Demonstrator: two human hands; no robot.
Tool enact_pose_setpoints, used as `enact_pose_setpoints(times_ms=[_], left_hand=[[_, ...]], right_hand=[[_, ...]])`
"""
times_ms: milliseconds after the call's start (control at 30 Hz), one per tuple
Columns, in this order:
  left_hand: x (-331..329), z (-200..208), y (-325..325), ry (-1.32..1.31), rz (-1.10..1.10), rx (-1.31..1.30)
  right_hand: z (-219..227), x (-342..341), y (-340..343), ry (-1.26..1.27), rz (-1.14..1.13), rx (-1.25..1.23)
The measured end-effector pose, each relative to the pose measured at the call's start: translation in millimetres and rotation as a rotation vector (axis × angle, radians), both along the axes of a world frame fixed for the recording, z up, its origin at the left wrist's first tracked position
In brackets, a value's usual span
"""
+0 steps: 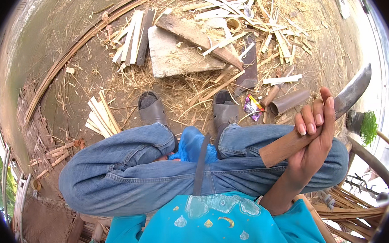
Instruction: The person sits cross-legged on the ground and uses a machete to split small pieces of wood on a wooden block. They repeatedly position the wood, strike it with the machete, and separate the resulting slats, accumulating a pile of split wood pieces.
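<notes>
My right hand (315,133) is raised over my right thigh, its fingers closed around the wooden handle (280,149) of a machete. The machete's dark, curved blade (355,90) points up and to the right, away from me. My left hand and forearm do not show. A crumpled blue plastic bag (190,144) lies between my legs, with a dark strap (201,168) running over it. A small patch of skin shows beside the bag, but I cannot make out what it belongs to.
Ahead of my sandals lies a worn wooden board (167,55) with a dark plank (197,35) across it. Split bamboo strips (132,40) and shavings surround it. Bamboo tube pieces (290,102) and a purple packet (253,107) lie near my right foot. Another strip bundle (100,117) sits at left.
</notes>
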State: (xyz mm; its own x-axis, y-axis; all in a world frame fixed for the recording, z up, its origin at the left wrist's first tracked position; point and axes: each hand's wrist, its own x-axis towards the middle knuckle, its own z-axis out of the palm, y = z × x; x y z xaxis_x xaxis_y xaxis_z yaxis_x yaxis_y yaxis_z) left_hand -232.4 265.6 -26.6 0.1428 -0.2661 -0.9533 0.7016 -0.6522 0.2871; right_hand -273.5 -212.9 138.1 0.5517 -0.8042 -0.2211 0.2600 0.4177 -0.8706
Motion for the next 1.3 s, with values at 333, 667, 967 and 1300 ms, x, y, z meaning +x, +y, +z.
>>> enact_pose_setpoints(times_ms=[333,667,967,1300], left_hand=[[-64.3,-71.0,141.9,-0.431,0.485,0.516],[-98.7,-140.7,86.7,-0.426,0.641,0.413],[-63.5,-128.8,89.9,-0.532,0.726,0.337],[-82.8,-130.9,86.0,-0.463,0.963,0.258]], right_hand=[[1.9,-37.2,15.5,-0.076,0.091,-0.080],[-155.1,-65.8,88.1,0.595,0.672,-0.388],[-212.4,-69.4,119.4,0.817,1.070,-0.878],[-203.2,-62.4,104.7,0.932,1.083,-0.729]])
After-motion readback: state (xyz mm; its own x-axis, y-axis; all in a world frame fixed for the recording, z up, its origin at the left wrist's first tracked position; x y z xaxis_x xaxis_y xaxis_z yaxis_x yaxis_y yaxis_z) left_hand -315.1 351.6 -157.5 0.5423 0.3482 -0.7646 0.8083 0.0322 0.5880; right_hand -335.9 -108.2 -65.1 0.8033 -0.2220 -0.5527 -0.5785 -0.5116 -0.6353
